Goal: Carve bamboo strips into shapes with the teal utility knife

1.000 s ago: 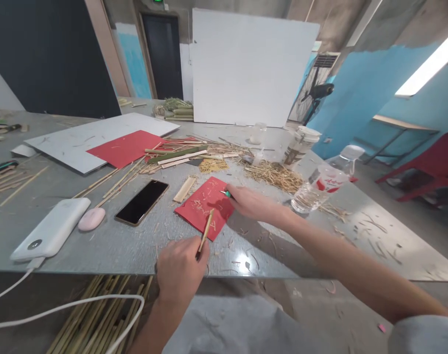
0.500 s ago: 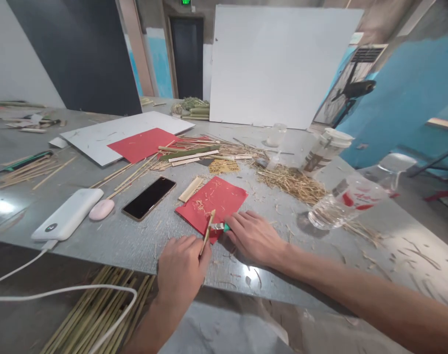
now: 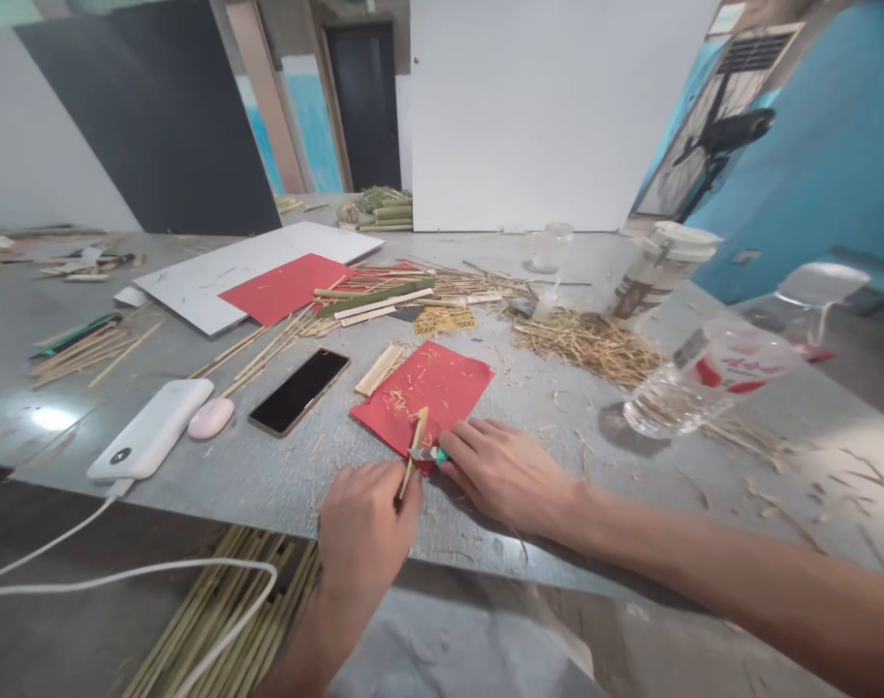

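Near the table's front edge, my left hand (image 3: pixel 369 519) is closed around the lower end of a thin pale strip (image 3: pixel 418 428), which looks like straw or split bamboo. My right hand (image 3: pixel 504 470) lies to its right, closed on a utility knife (image 3: pixel 440 455) with a green body. The knife's metal blade rests against the strip, just above my left fingers. Beneath both is a sheet of red paper (image 3: pixel 449 383), scattered with fine shavings. A short flat pale piece (image 3: pixel 380 369) lies at the paper's left edge. Most of the knife's handle is hidden in my right hand.
Left of the paper are a phone (image 3: pixel 300 391), a pink oval object (image 3: pixel 210 418) and a white power bank (image 3: pixel 151 429) with a cable. Loose sticks (image 3: pixel 471 283) and straw shavings (image 3: pixel 594 347) lie behind. A water bottle (image 3: pixel 704 378) and a lidded jar (image 3: pixel 660 271) stand at right.
The camera view has tilted and shifted slightly. The blade stays at the strip, a little lower along it, and both hands keep their holds.
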The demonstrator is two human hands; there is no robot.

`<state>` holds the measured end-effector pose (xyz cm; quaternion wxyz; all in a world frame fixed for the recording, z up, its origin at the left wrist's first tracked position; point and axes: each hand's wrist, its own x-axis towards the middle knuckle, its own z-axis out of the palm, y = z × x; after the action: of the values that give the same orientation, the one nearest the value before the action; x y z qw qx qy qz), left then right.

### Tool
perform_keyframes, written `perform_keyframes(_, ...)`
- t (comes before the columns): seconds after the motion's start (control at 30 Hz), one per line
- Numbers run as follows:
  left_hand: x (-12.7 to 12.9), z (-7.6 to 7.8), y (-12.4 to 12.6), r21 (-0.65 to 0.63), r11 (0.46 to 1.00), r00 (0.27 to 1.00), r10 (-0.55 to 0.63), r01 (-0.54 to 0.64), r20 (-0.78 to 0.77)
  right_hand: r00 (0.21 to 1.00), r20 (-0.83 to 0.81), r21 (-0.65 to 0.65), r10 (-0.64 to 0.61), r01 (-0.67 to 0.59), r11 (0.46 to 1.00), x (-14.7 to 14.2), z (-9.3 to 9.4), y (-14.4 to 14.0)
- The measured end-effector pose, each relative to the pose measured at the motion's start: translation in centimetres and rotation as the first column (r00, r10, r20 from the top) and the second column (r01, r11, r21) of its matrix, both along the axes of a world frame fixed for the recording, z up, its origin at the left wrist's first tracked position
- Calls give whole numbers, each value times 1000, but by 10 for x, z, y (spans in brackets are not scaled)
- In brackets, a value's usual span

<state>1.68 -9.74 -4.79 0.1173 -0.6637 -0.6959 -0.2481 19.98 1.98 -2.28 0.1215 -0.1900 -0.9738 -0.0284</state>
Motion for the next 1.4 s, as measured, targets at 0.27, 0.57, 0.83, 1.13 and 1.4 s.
perform_keyframes(0.27,-2,1,-1,-32,999,1000,-16,16,3,999,1,-38,-35,35,999,0,-2,5)
perform_keyframes(0.57,-4,0,1,-34,999,999,-26,27,30,994,-53,19,-94,95,995,-3,-3,9)
perform_keyframes(0.83,-4,0,0,-35,999,1000,-23,24,10,986,-84,13,-146,148,989,-2,-2,19)
perform_keyframes(1.13,-1,-4,-1,-53,996,994,69,-65,89,988,-92,-39,-127,124,992,-1,0,18)
perform_keyframes(1.4,-6,0,-4,-72,979,979,-183,190,94,987,-99,-48,-126,121,991,-2,0,17)
